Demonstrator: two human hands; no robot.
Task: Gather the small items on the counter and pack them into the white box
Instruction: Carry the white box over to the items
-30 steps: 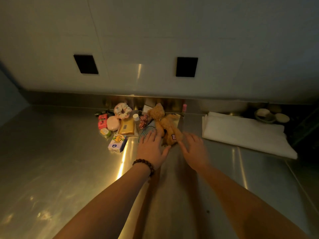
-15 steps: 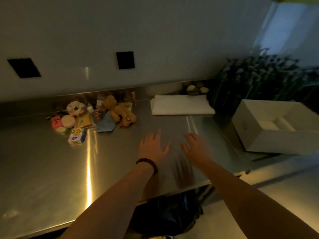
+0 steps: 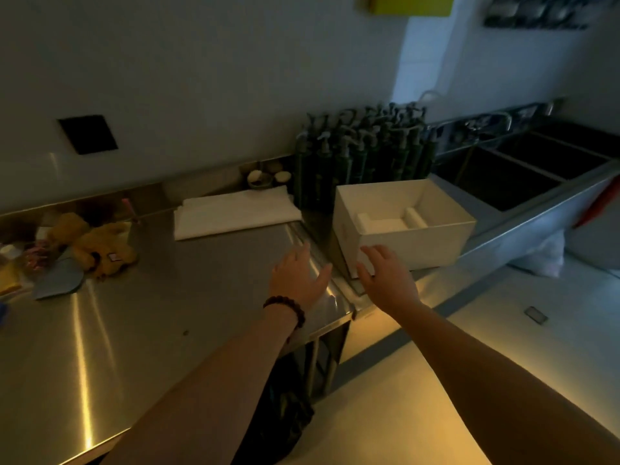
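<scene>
The open white box (image 3: 432, 239) with a white insert stands on the steel surface at the right, beside the sinks. My right hand (image 3: 385, 276) is spread in front of the box's near left corner, fingertips at its wall, holding nothing. My left hand (image 3: 298, 280), a bead bracelet on its wrist, hovers open over the counter's right end. The small items lie far to the left: a brown plush toy (image 3: 100, 243), a grey-blue flat piece (image 3: 60, 280), a yellow packet (image 3: 8, 280) and a patterned scrunchie (image 3: 35, 255).
A folded white cloth (image 3: 235, 213) lies at the back of the steel counter (image 3: 151, 330). Several dark pump bottles (image 3: 362, 152) stand behind the box. Small bowls (image 3: 265, 177) sit by the wall. Sinks (image 3: 536, 169) lie to the right. The counter ends beside the box.
The view has swung right, away from the pile of small items. Both hands have moved from beside the plush toy across the counter to the white box, still holding nothing.
</scene>
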